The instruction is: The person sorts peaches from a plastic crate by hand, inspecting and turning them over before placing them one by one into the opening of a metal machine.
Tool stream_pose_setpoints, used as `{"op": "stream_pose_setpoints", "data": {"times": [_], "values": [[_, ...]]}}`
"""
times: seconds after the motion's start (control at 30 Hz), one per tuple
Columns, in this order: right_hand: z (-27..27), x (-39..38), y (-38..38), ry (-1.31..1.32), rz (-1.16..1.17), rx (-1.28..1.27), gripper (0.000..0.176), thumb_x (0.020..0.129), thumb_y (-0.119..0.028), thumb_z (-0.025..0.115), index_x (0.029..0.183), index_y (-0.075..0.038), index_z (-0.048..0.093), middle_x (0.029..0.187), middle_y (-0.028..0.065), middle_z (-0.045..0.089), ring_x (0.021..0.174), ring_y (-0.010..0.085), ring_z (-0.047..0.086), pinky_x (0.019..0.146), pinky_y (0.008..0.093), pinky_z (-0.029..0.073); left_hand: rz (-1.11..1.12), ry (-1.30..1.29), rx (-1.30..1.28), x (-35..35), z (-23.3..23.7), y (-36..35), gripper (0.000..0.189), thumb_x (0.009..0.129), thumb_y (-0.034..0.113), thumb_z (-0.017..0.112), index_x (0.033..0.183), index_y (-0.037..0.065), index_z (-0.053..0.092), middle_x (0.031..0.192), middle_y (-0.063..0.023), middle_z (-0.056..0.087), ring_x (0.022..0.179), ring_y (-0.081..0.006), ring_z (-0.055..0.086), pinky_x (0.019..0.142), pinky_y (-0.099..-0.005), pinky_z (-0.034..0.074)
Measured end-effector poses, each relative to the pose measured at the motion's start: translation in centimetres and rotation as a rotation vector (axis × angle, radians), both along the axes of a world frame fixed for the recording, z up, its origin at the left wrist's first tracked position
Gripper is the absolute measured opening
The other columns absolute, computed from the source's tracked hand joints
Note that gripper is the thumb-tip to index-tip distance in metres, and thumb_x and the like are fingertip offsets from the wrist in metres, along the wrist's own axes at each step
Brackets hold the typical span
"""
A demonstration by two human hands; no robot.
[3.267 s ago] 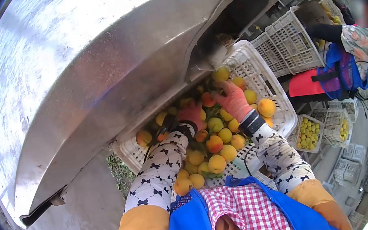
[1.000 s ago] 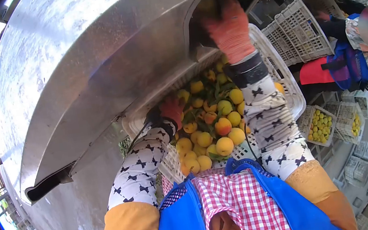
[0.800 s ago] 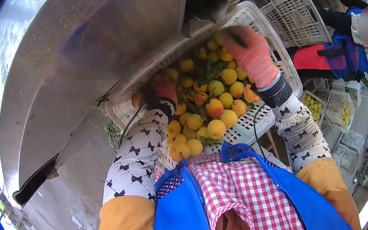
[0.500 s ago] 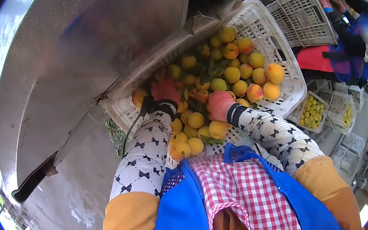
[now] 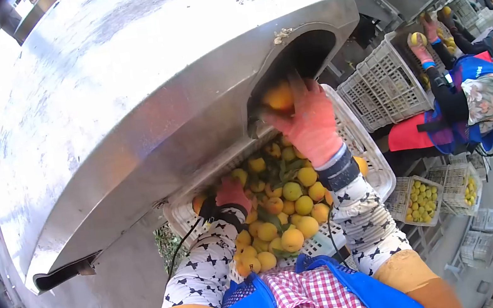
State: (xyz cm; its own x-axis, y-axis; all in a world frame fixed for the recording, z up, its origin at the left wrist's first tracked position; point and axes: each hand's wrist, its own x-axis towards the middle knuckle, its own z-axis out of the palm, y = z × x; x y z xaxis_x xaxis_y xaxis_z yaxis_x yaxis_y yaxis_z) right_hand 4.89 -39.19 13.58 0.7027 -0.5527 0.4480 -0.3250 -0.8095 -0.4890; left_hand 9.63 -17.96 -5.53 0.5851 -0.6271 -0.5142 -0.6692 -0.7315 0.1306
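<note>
My right hand (image 5: 312,122), in a pink glove, is raised to the dark opening (image 5: 299,57) in the metal machine. An orange-yellow peach (image 5: 278,96) is between its fingers, somewhat blurred. Below, my left hand (image 5: 231,194), also gloved in pink, reaches down among the peaches (image 5: 291,191) and green leaves in a white plastic crate (image 5: 378,166). Its fingertips are hidden by fruit and shade, so I cannot tell whether it holds anything.
The metal machine body (image 5: 139,74) curves over the crate's far side. On the right, a co-worker (image 5: 488,89) holds a yellow fruit (image 5: 416,39) beside another crate (image 5: 386,85). Fruit-filled crates (image 5: 421,201) stand lower right.
My right hand has left the peaches and risen to the machine's opening with a peach. My left hand remains in the crate. The view has tilted up, showing more of the machine.
</note>
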Motion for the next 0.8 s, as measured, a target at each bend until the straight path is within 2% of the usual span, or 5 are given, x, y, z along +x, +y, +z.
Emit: {"op": "stream_pose_setpoints", "data": {"times": [0.2,0.27,0.5,0.67,0.8], "values": [[0.7,4.7,-2.5,-0.109,-0.015,-0.311,0.037,0.076,-0.022,0.072,0.105,-0.002,0.063,0.094,0.0136,0.065,0.078,0.0342,0.063,0.076,0.0376,0.053,-0.06,-0.183,0.099,1.0,-4.1,0.3,0.068,0.081,0.024,0.064,0.142,0.011,0.036,0.129,-0.024,0.046,0.092,-0.0343,0.065,0.076,-0.0443,0.055],[4.2,1.3,-2.6,-0.393,0.289,0.645,0.027,0.079,-0.012,0.071,0.104,-0.001,0.064,0.091,0.0116,0.065,0.081,0.0262,0.066,0.076,0.0311,0.052,-0.302,-0.12,0.173,2.0,-5.0,-0.2,0.065,0.083,0.018,0.059,0.143,0.013,0.036,0.125,-0.0223,0.048,0.095,-0.0348,0.065,0.078,-0.0451,0.053],[-3.1,-10.5,-3.9,1.52,0.161,0.088,0.046,0.076,-0.028,0.073,0.116,-0.006,0.064,0.104,0.0174,0.067,0.101,0.0329,0.064,0.088,0.0403,0.052,-0.309,-0.239,0.173,0.4,-4.8,-0.3,0.066,0.083,0.014,0.057,0.145,0.017,0.034,0.138,-0.0223,0.045,0.106,-0.0381,0.062,0.088,-0.0479,0.05],[-9.6,-15.6,-6.8,1.713,0.339,-0.307,0.052,0.073,-0.026,0.073,0.116,0.0,0.062,0.116,0.0179,0.062,0.105,0.0316,0.063,0.092,0.0434,0.051,0.218,0.652,-0.157,2.0,-0.1,-0.3,0.056,0.086,0.021,0.066,0.138,0.011,0.046,0.123,-0.0192,0.06,0.106,-0.0327,0.064,0.086,-0.0453,0.053],[-4.5,-15.7,-6.3,0.645,0.159,1.269,0.051,0.081,-0.023,0.066,0.124,0.003,0.056,0.115,0.0153,0.064,0.106,0.027,0.063,0.092,0.0365,0.052,1.026,1.93,-0.729,-0.7,7.2,1.6,0.06,0.087,0.037,0.068,0.133,0.004,0.048,0.12,-0.017,0.062,0.106,-0.0324,0.064,0.084,-0.0505,0.056]]}}
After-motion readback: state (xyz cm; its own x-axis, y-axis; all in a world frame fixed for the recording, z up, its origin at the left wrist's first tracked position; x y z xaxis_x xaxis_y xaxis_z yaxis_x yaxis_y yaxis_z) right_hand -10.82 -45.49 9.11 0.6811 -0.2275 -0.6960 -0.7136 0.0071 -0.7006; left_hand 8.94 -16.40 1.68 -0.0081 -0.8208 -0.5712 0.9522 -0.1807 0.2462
